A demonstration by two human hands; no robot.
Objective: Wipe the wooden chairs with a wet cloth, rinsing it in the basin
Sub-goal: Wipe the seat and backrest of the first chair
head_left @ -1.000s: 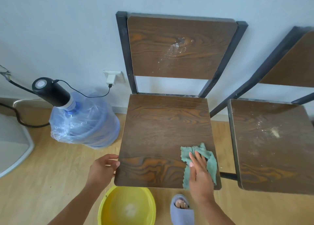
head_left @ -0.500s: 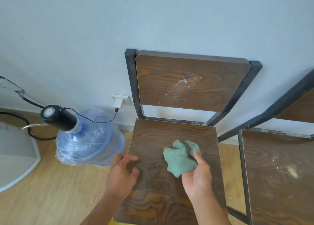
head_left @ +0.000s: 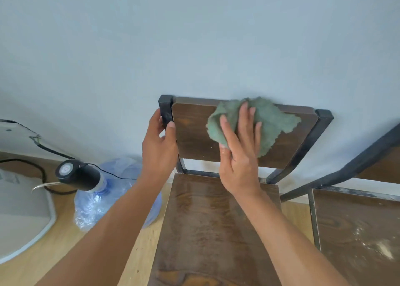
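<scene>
The green cloth (head_left: 268, 125), limp, light and probably damp, is pressed flat against the chair backrest (head_left: 194, 134) under the spread right hand (head_left: 240, 153); it is best handled by palm pressure, not pinching. The frame post (head_left: 165, 110) is gripped by the left hand (head_left: 159, 147), so the light chair is judged steadied.

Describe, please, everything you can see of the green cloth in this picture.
The green cloth is a soft, fuzzy, rag-like piece with ragged edges, dull sage green in colour. It is spread, somewhat bunched, flat against the wooden backrest of the nearer chair, and its top reaches over the backrest's upper edge. The right hand presses on it with open, spread fingers that cover its lower left part. The left hand does not touch it; it grips the dark metal frame post. Whether the cloth is wet cannot be told.
</scene>
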